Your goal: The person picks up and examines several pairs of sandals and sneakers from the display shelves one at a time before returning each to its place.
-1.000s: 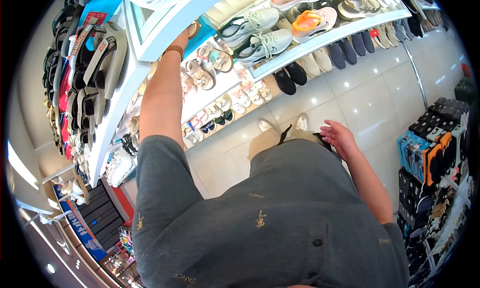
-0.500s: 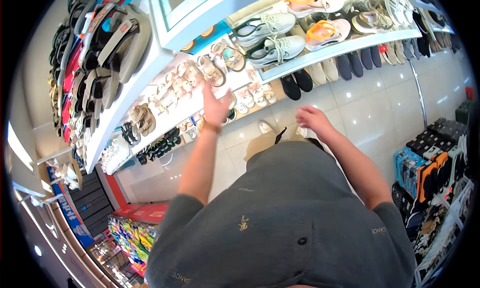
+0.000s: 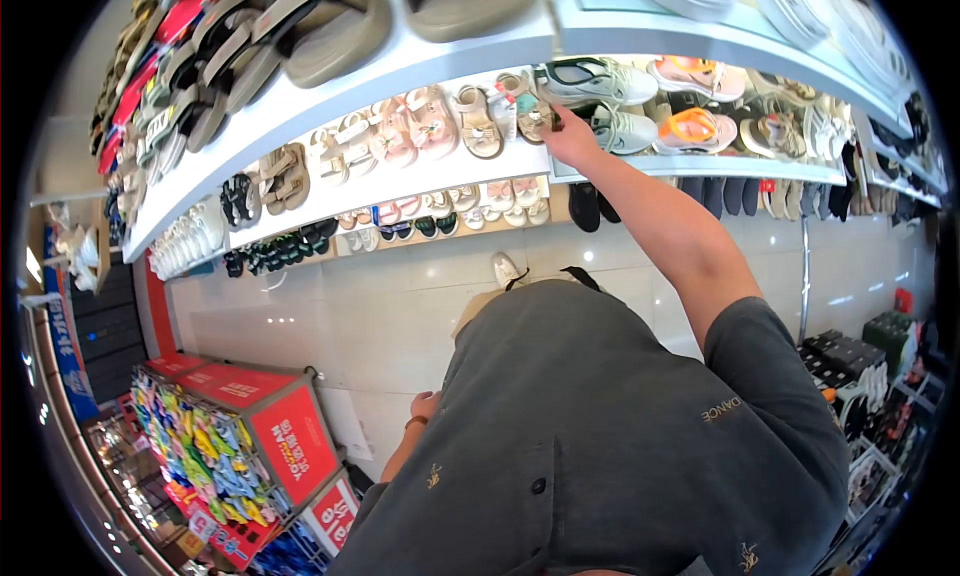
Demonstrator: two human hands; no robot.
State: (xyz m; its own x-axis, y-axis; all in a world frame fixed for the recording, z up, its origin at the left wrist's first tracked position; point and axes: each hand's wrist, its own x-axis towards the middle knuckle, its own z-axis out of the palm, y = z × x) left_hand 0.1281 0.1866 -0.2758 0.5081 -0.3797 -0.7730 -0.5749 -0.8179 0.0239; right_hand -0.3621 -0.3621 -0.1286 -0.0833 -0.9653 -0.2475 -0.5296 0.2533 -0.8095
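My right hand (image 3: 572,138) reaches up to the lit shelf, its fingers closed at the right edge of a beige sandal (image 3: 533,124) with a pale green insole. The exact grip of the fingertips is partly hidden. Left of it stands another beige sandal (image 3: 479,124), and pink sandals (image 3: 430,121) follow further along. Just right of the hand are pale grey sneakers (image 3: 622,128) with green laces. My left hand (image 3: 424,406) hangs low beside my body, partly covered by my shirt; its fingers do not show clearly.
Grey-brown strap sandals (image 3: 335,36) line the upper shelf. Smaller sandals stand on the low shelf (image 3: 400,238) near the tiled floor (image 3: 350,316). A red display bin (image 3: 295,436) of colourful footwear stands at lower left, and black boxes (image 3: 840,356) at right.
My right hand has moved up and forward to the beige sandal on the shelf. My left hand has dropped from in front of the shelf to my side. The view has shifted.
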